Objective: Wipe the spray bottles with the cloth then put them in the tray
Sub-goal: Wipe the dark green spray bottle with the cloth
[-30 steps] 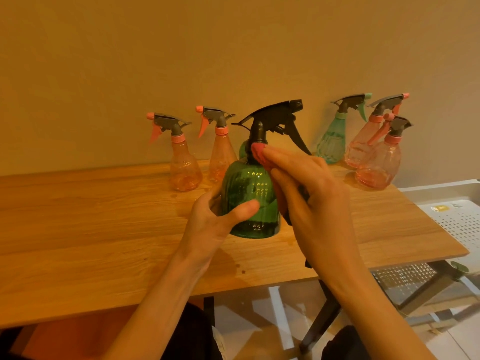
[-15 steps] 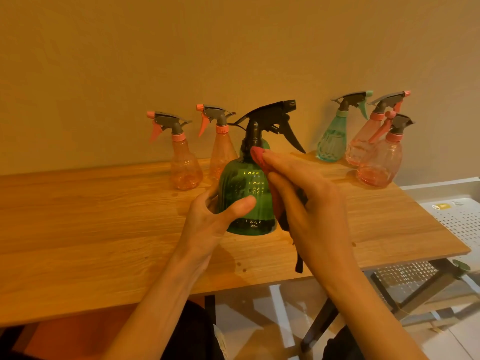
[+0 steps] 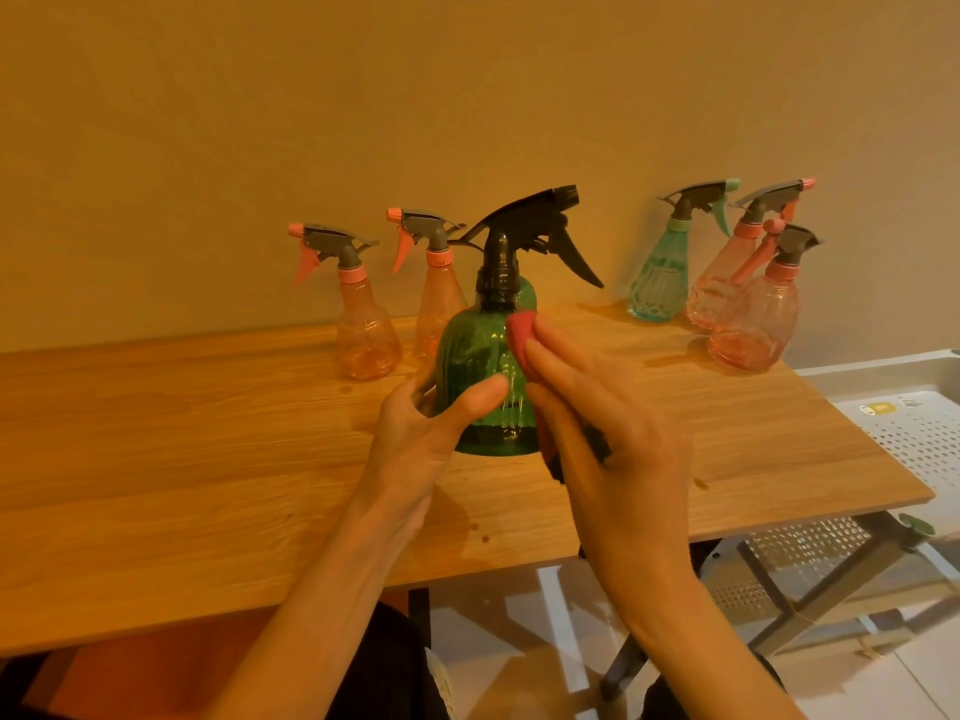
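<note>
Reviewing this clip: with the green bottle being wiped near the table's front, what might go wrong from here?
1. The left hand grips the green bottle only low on its body while the right hand presses the red cloth sideways against it; a harder push might tip or slide it.
2. The black trigger juts out just above the cloth and could snag it.
3. The pink bottles crowd together near the table edge beside the white tray; lifting one may knock another.

You are in what looks like a room of a home: a wood-grain tabletop (image 3: pixel 208 459) on folding metal legs (image 3: pixel 810 589) stands against a plain painted wall (image 3: pixel 467 96), household spray bottles (image 3: pixel 363 324) line its back edge, and a white perforated plastic tray (image 3: pixel 914 433) sits beside it above a pale tiled floor (image 3: pixel 545 641).
</note>
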Demonstrator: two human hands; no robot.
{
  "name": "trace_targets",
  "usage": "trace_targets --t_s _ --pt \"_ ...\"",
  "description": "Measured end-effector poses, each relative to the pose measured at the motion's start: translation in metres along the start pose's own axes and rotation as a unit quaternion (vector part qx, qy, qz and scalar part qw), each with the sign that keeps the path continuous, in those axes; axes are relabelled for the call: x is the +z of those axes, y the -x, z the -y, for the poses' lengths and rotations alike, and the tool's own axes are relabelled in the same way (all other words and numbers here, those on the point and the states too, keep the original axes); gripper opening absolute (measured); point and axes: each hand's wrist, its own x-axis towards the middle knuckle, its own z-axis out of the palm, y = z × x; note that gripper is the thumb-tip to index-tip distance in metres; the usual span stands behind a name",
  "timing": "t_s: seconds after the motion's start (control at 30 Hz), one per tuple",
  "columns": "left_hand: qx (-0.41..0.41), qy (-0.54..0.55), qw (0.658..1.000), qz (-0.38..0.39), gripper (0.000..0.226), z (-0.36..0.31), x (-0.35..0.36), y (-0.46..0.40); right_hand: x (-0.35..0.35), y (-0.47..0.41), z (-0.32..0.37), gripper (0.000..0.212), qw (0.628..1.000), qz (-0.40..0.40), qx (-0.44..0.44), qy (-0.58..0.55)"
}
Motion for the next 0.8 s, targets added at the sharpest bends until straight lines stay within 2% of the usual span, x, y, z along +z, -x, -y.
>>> trace_targets --t_s 0.2,0.4,0.57,0.8 --pt "0.003 -0.009 1.0 -0.01 0.072 -0.003 -0.001 -0.003 0.005 0.043 -0.002 0.039 1.0 0.0 -0.009 0.014" --pt "-0.007 0.02 1.0 -0.013 0.075 -0.003 0.002 0.001 0.004 0.015 -0.001 0.038 1.0 -0.011 -0.009 -0.006" --pt "0.007 0.031 0.999 -0.02 0.078 -0.009 0.004 -0.003 0.004 0.04 -0.003 0.038 1.0 0.007 -0.014 0.016" --pt "-0.008 0.041 0.999 -0.001 0.069 -0.005 0.004 0.001 0.001 0.021 -0.002 0.037 1.0 0.006 -0.009 0.004"
